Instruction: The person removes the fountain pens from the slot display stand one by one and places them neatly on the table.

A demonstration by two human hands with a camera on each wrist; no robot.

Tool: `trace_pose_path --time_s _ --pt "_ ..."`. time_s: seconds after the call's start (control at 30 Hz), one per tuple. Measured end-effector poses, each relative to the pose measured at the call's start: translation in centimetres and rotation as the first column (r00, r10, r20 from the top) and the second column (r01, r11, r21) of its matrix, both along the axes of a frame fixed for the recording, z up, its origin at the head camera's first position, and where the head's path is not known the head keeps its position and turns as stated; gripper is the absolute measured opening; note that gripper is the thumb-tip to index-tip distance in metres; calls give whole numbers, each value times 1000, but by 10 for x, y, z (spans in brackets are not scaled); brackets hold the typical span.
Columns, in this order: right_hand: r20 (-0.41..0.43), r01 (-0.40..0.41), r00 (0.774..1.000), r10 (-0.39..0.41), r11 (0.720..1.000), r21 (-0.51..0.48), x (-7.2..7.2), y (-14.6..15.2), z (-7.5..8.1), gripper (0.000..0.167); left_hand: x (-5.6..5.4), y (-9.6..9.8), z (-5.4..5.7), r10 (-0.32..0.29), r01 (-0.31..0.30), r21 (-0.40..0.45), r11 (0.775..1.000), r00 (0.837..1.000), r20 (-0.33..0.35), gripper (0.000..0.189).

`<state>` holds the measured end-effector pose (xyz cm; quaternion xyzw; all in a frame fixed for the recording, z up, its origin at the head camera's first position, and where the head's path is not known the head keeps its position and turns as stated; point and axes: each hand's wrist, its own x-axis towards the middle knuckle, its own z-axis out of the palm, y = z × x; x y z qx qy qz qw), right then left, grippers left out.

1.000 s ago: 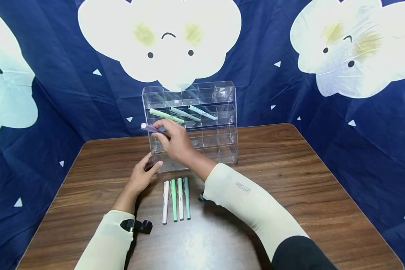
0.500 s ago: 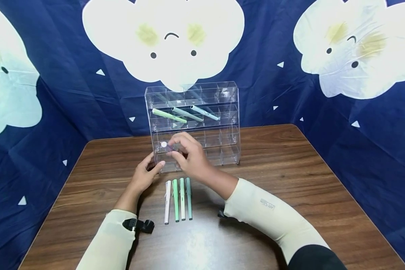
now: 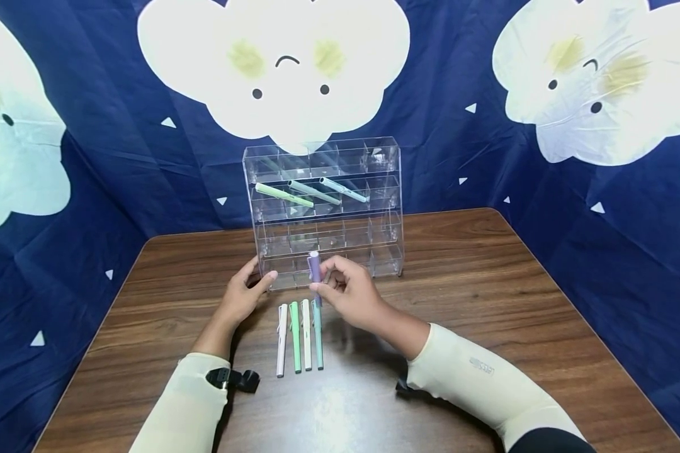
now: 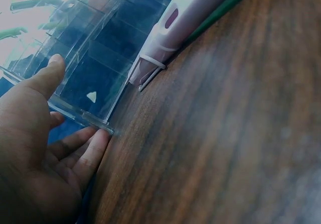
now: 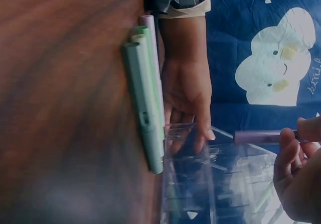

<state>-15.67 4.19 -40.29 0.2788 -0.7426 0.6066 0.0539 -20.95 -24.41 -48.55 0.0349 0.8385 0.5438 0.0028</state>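
Observation:
My right hand pinches a purple pen between thumb and fingers, holding it roughly upright in front of the rack's lower right-of-centre part. My left hand grips the lower left side of a clear acrylic pen rack, thumb in front and the other fingers at its side edge. Below the rack, pens lie side by side on the table: pale pink, bright green, cream and teal. The purple pen's lower end overlaps the teal pen's top in the head view.
One rack tier holds a light green pen, a grey-green pen and a pale blue pen, all slanted. The wooden table backs onto a dark blue cloth with white clouds.
My right hand has moved down and to the right, away from the rack's left side, turning the purple pen from slanted to upright. My left hand keeps its place on the rack.

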Motion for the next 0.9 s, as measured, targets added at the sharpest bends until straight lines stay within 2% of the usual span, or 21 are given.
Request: trace_pose_path --time_s 0.17,0.27,0.37,0.47,0.53,0.7,0.9 --pt "123 -15 992 14 1000 11 6 14 -11 14 -1 0 -1 1 -1 -13 1000 1000 -2 78" --pt "210 -40 977 38 999 4 8 20 -14 20 -1 -1 -1 6 -6 -9 1000 1000 -4 77" --pt "274 -68 960 67 998 -2 8 25 -19 47 -1 -2 -1 10 -10 -3 1000 1000 -4 77" --pt "300 -100 949 93 995 7 9 29 -23 80 0 -1 0 8 -8 -15 1000 1000 9 78" --pt "308 -118 946 105 993 23 9 31 -27 91 0 -1 0 8 -8 -18 1000 1000 15 79" --pt "346 -140 933 104 987 81 8 33 -36 85 0 0 -1 5 -4 -26 1000 1000 12 79" --pt "367 -177 923 119 976 129 0 32 -46 81 -1 0 -1 20 -19 -39 999 1000 1 77"
